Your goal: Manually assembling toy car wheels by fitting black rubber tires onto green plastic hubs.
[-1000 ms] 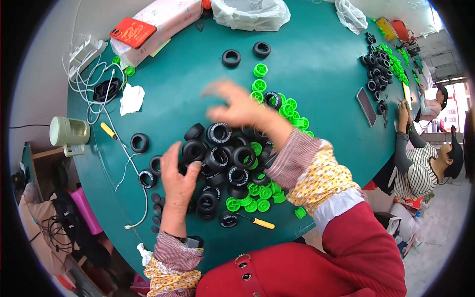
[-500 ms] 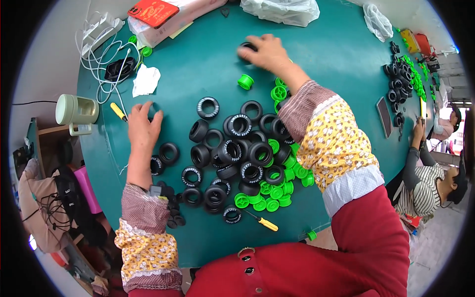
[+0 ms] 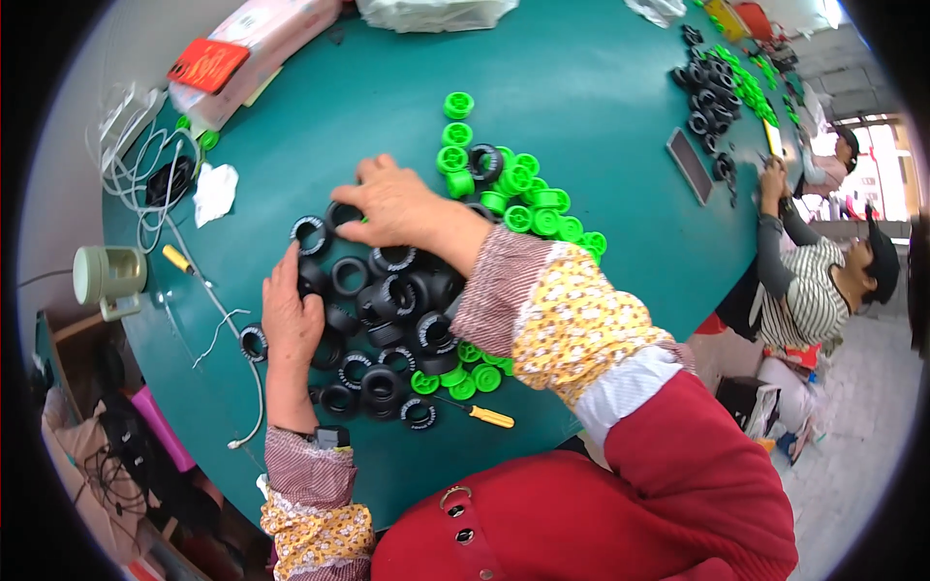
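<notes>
A heap of black toy tyres (image 3: 385, 382) with white lettering lies in front of me. My right hand (image 3: 397, 205) reaches over its far side, thumb and fingers around a black tyre (image 3: 339, 215). Its forearm hides part of the heap. My left hand (image 3: 294, 315) lies along the heap's left side, fingers stretched out, their tips by another tyre (image 3: 309, 235). Green toy wheel rims (image 3: 544, 222) stand in a cluster right of the heap, with a short row of rims (image 3: 456, 134) running away from me. One tyre (image 3: 485, 163) sits among them.
A yellow-handled screwdriver (image 3: 491, 416) lies near the front edge. Left are a white cable (image 3: 254, 387), a crumpled tissue (image 3: 215, 194) and a green-lidded jug (image 3: 108, 281). A phone (image 3: 689, 167) lies to the right, near more tyres and rims. A co-worker in stripes (image 3: 823, 290) sits beyond.
My right hand has come back from the far part of the table to the heap's far left side. My left hand has moved in against the heap. The whole view has shifted.
</notes>
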The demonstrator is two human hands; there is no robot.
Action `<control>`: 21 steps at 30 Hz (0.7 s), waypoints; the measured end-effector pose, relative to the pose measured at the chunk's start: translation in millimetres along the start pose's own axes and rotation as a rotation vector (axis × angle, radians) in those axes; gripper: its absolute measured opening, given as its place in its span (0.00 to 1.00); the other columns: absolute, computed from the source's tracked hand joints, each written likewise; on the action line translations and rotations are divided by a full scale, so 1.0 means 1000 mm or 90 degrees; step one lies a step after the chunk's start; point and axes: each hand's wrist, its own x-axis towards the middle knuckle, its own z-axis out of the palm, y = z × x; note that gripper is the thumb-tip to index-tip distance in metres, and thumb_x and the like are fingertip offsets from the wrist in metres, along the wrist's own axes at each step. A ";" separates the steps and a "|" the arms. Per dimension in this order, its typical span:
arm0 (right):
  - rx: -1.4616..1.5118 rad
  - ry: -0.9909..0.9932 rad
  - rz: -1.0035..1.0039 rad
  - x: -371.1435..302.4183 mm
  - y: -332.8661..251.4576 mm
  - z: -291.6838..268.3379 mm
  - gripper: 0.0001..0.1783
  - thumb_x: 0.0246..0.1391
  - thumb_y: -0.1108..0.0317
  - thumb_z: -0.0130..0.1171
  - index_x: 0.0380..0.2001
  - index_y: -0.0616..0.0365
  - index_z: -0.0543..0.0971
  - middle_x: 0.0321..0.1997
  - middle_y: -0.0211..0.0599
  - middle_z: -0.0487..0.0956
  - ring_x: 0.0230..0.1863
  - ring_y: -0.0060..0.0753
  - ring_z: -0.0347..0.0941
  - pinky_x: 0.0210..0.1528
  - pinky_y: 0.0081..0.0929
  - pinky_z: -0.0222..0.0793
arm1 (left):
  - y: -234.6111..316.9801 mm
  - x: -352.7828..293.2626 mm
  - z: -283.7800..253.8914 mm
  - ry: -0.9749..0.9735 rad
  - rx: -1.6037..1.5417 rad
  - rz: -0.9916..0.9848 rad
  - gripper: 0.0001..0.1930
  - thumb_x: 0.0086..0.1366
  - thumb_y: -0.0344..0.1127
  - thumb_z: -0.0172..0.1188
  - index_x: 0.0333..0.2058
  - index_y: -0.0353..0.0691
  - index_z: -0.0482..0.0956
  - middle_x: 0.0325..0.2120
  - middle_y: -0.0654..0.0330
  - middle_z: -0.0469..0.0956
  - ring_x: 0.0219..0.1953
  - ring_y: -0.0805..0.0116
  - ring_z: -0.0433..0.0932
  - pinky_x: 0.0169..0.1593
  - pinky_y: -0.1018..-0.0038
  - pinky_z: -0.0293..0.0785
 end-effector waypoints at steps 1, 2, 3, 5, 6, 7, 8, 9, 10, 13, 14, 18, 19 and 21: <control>0.005 -0.003 0.002 -0.002 -0.005 0.000 0.24 0.39 0.51 0.57 0.43 0.45 0.73 0.40 0.48 0.69 0.45 0.48 0.62 0.42 0.40 0.65 | 0.002 -0.001 -0.004 -0.010 -0.008 -0.006 0.31 0.42 0.23 0.44 0.52 0.39 0.62 0.41 0.49 0.68 0.42 0.50 0.66 0.48 0.64 0.63; 0.009 -0.005 0.004 -0.004 -0.008 0.001 0.24 0.38 0.52 0.57 0.42 0.45 0.73 0.40 0.47 0.68 0.45 0.47 0.62 0.42 0.41 0.65 | 0.002 -0.002 -0.004 -0.020 -0.017 -0.012 0.30 0.42 0.23 0.44 0.51 0.39 0.63 0.41 0.49 0.69 0.42 0.50 0.66 0.48 0.64 0.63; 0.008 0.000 0.002 -0.008 -0.010 0.002 0.24 0.37 0.54 0.57 0.42 0.46 0.74 0.40 0.46 0.68 0.45 0.47 0.62 0.41 0.41 0.66 | 0.000 -0.004 -0.003 -0.009 -0.049 0.005 0.29 0.42 0.22 0.44 0.49 0.38 0.65 0.40 0.49 0.69 0.41 0.51 0.67 0.47 0.65 0.63; 0.022 -0.012 0.014 -0.016 -0.013 0.006 0.25 0.37 0.55 0.58 0.43 0.45 0.73 0.41 0.46 0.67 0.46 0.46 0.61 0.42 0.42 0.65 | 0.003 -0.011 -0.005 -0.035 -0.087 -0.043 0.29 0.43 0.22 0.42 0.49 0.37 0.65 0.42 0.49 0.69 0.45 0.54 0.68 0.51 0.70 0.61; 0.027 -0.021 0.015 -0.019 -0.012 0.006 0.25 0.36 0.55 0.58 0.43 0.45 0.73 0.42 0.46 0.67 0.47 0.46 0.60 0.42 0.42 0.64 | 0.002 -0.014 -0.002 -0.019 -0.101 -0.038 0.29 0.43 0.22 0.42 0.49 0.37 0.66 0.42 0.49 0.69 0.45 0.54 0.69 0.51 0.70 0.62; 0.036 -0.041 0.015 -0.022 -0.016 0.006 0.26 0.37 0.56 0.58 0.44 0.46 0.72 0.43 0.45 0.66 0.47 0.45 0.60 0.44 0.42 0.63 | 0.004 -0.018 -0.004 -0.018 -0.102 -0.037 0.29 0.43 0.22 0.42 0.49 0.37 0.66 0.42 0.49 0.69 0.45 0.54 0.69 0.51 0.70 0.62; 0.036 -0.041 0.013 -0.024 -0.017 0.005 0.26 0.37 0.56 0.58 0.44 0.46 0.72 0.43 0.45 0.66 0.47 0.45 0.60 0.44 0.42 0.63 | 0.008 -0.022 -0.008 -0.042 -0.127 -0.063 0.29 0.43 0.22 0.42 0.49 0.37 0.66 0.42 0.48 0.69 0.45 0.54 0.69 0.51 0.71 0.62; 0.046 -0.063 0.010 -0.025 -0.018 0.003 0.26 0.38 0.54 0.58 0.45 0.47 0.72 0.45 0.47 0.66 0.49 0.47 0.59 0.45 0.44 0.62 | 0.011 -0.024 -0.010 -0.066 -0.151 -0.091 0.29 0.43 0.22 0.42 0.49 0.36 0.66 0.42 0.48 0.69 0.45 0.54 0.69 0.50 0.72 0.62; 0.059 -0.085 0.008 -0.027 -0.020 0.004 0.27 0.39 0.52 0.57 0.45 0.47 0.71 0.47 0.48 0.65 0.50 0.49 0.59 0.47 0.45 0.61 | 0.010 -0.027 -0.010 -0.065 -0.149 -0.093 0.29 0.43 0.22 0.42 0.49 0.36 0.66 0.42 0.48 0.69 0.45 0.54 0.69 0.50 0.72 0.62; 0.021 0.053 -0.022 -0.026 -0.010 -0.002 0.30 0.40 0.46 0.56 0.47 0.48 0.70 0.51 0.52 0.64 0.53 0.54 0.57 0.51 0.47 0.58 | 0.004 -0.033 -0.012 -0.047 -0.091 -0.072 0.25 0.46 0.24 0.46 0.48 0.35 0.66 0.42 0.48 0.68 0.46 0.53 0.67 0.51 0.67 0.61; 0.001 0.094 0.008 -0.022 -0.001 -0.017 0.33 0.40 0.42 0.54 0.48 0.48 0.69 0.53 0.55 0.62 0.55 0.57 0.56 0.54 0.49 0.55 | 0.003 -0.033 -0.014 -0.046 -0.088 -0.075 0.25 0.46 0.24 0.46 0.48 0.35 0.66 0.42 0.48 0.68 0.46 0.53 0.67 0.51 0.67 0.61; -0.192 0.151 0.110 -0.004 0.065 -0.054 0.31 0.44 0.41 0.50 0.49 0.45 0.68 0.54 0.49 0.63 0.54 0.55 0.57 0.53 0.49 0.57 | 0.000 -0.038 -0.024 0.028 -0.034 -0.059 0.22 0.53 0.35 0.53 0.48 0.36 0.67 0.49 0.48 0.64 0.52 0.52 0.62 0.55 0.64 0.56; -0.217 0.130 0.157 -0.006 0.081 -0.057 0.31 0.45 0.41 0.49 0.50 0.43 0.68 0.54 0.48 0.63 0.54 0.54 0.57 0.52 0.48 0.58 | 0.002 -0.041 -0.025 0.045 -0.020 -0.048 0.22 0.54 0.37 0.54 0.48 0.35 0.67 0.49 0.48 0.64 0.52 0.52 0.62 0.55 0.64 0.56; -0.142 0.088 0.193 -0.011 0.104 -0.056 0.30 0.45 0.41 0.49 0.49 0.44 0.68 0.53 0.47 0.63 0.54 0.53 0.57 0.52 0.50 0.57 | 0.004 -0.048 -0.027 0.059 -0.004 -0.036 0.23 0.55 0.39 0.54 0.48 0.35 0.67 0.49 0.48 0.64 0.52 0.52 0.62 0.55 0.64 0.56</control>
